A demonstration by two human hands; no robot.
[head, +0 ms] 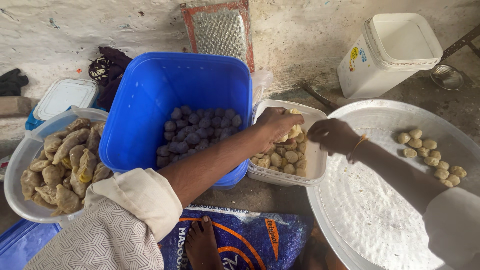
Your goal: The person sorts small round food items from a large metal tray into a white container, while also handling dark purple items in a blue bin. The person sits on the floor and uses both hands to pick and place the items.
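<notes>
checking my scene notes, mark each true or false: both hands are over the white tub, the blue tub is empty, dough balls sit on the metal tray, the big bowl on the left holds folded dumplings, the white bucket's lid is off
1. Both hands are over the white tub. True: the left hand and right hand are at its dough balls.
2. The blue tub is empty. False: it holds round balls.
3. Dough balls sit on the metal tray. True.
4. The big bowl on the left holds folded dumplings. True.
5. The white bucket's lid is off. False: its lid is on.
</notes>
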